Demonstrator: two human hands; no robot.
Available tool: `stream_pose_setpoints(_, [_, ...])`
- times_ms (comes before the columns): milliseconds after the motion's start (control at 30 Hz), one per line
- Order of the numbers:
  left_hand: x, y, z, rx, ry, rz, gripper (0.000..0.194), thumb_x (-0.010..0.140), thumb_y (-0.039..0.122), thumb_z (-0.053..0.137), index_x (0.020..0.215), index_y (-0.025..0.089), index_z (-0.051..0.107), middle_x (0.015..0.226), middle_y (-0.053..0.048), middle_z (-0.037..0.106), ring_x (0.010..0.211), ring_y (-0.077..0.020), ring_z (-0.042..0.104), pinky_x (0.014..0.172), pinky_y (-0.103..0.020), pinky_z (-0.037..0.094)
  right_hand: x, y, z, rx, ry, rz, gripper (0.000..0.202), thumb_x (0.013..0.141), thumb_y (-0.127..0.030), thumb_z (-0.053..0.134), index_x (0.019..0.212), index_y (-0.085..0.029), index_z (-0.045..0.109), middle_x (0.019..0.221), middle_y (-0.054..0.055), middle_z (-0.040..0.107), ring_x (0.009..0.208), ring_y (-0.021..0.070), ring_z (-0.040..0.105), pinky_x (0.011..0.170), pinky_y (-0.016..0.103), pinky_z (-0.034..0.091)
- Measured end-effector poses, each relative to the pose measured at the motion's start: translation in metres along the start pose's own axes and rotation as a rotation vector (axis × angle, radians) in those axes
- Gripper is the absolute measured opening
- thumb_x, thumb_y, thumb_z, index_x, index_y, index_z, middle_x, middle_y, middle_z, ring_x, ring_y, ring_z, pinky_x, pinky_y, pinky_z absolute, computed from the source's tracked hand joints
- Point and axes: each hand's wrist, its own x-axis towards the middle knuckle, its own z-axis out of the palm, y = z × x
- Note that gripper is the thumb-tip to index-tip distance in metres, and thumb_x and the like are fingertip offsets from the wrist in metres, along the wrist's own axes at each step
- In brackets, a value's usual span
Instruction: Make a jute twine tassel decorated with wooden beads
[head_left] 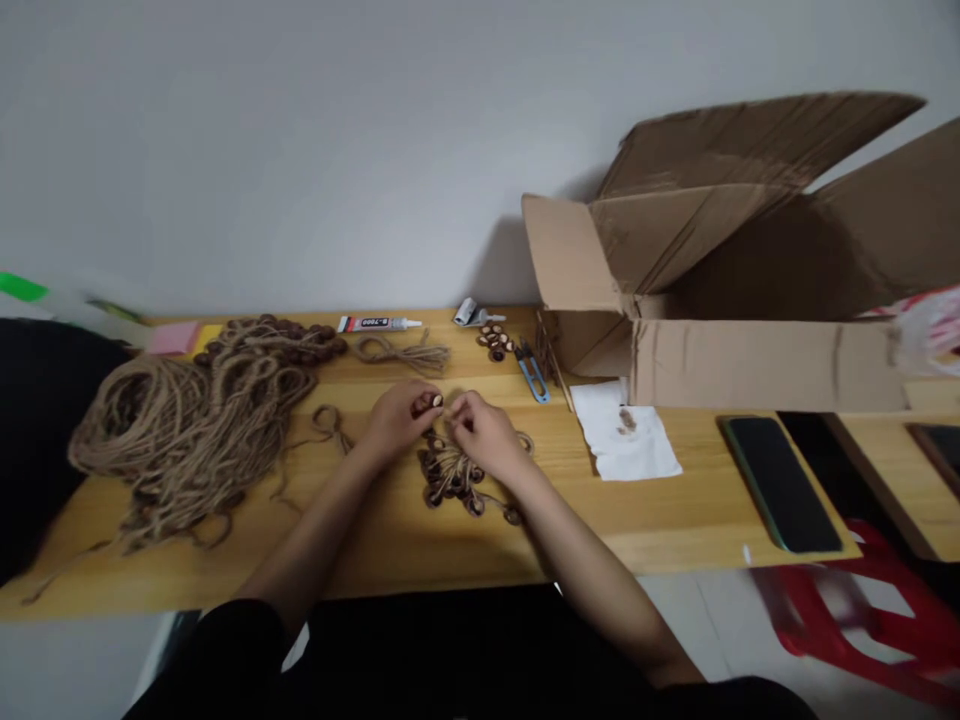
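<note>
My left hand (401, 415) is closed, its thumb and fingertips pinching a small round brown piece (437, 401) with a pale face. Just beside it my right hand (484, 432) is closed too, fingertips pressed together near that piece. What they grip is too small to make out. Beneath both hands lies a bunch of jute cords (457, 465) with dark brown round pieces at their ends. More loose brown pieces (495, 342), several with pale faces, sit farther back. Close to them are blue thread snips (532, 372).
A heap of jute twine (187, 430) covers the left side. At the back are a glue tube (379, 324), a rolled-up tube (466, 312) and a cord bundle (401, 352). Rightward are an open cardboard box (765, 365), stained white tissue (645, 455), a phone (784, 485) and a red stool (862, 620).
</note>
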Motion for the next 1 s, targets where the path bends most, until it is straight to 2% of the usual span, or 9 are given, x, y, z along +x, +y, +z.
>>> stream_pose_setpoints(100, [-0.008, -0.002, 0.003, -0.056, 0.043, -0.018, 0.016, 0.077, 0.024, 0.058, 0.09, 0.018, 0.064, 0.079, -0.002, 0.064, 0.074, -0.0155, 0.057, 0.071, -0.027, 0.046, 0.002, 0.005, 0.001, 0.078, 0.006, 0.028, 0.022, 0.077, -0.012, 0.054, 0.097, -0.019, 0.056, 0.078, -0.001, 0.068, 0.074, 0.0141, 0.064, 0.074, 0.026, 0.045])
stream_pose_setpoints(333, [-0.014, -0.004, 0.003, -0.148, 0.053, -0.089, 0.02, 0.076, 0.023, 0.059, 0.094, 0.017, 0.066, 0.087, -0.003, 0.066, 0.076, -0.0156, 0.059, 0.074, -0.027, 0.047, 0.003, 0.011, 0.003, 0.273, -0.007, 0.064, 0.011, 0.073, -0.013, 0.053, 0.081, -0.018, 0.06, 0.072, 0.0, 0.068, 0.069, 0.0127, 0.065, 0.071, 0.025, 0.049])
stream_pose_setpoints(500, [-0.017, 0.001, 0.001, -0.148, 0.052, -0.103, 0.021, 0.077, 0.021, 0.059, 0.095, 0.017, 0.066, 0.09, -0.003, 0.067, 0.08, -0.0167, 0.06, 0.077, -0.029, 0.048, 0.003, 0.013, 0.005, 0.276, 0.039, 0.058, 0.01, 0.073, -0.022, 0.054, 0.077, -0.017, 0.061, 0.07, 0.001, 0.068, 0.065, 0.0129, 0.063, 0.066, 0.024, 0.047])
stream_pose_setpoints(700, [-0.02, 0.007, 0.003, -0.199, 0.058, -0.122, 0.019, 0.078, 0.018, 0.057, 0.095, 0.017, 0.066, 0.084, -0.003, 0.068, 0.073, -0.0152, 0.06, 0.07, -0.027, 0.048, 0.005, 0.019, 0.005, 0.19, 0.112, 0.027, 0.015, 0.075, -0.028, 0.054, 0.078, -0.016, 0.063, 0.071, 0.002, 0.067, 0.062, 0.013, 0.059, 0.063, 0.025, 0.045])
stream_pose_setpoints(1000, [-0.02, 0.008, 0.006, -0.171, 0.084, -0.065, 0.02, 0.078, 0.015, 0.054, 0.094, 0.016, 0.066, 0.079, -0.004, 0.067, 0.068, -0.0158, 0.059, 0.067, -0.027, 0.046, 0.006, 0.022, 0.009, 0.307, 0.202, 0.038, 0.021, 0.072, -0.033, 0.059, 0.084, -0.017, 0.065, 0.075, 0.003, 0.069, 0.064, 0.0139, 0.059, 0.066, 0.027, 0.048])
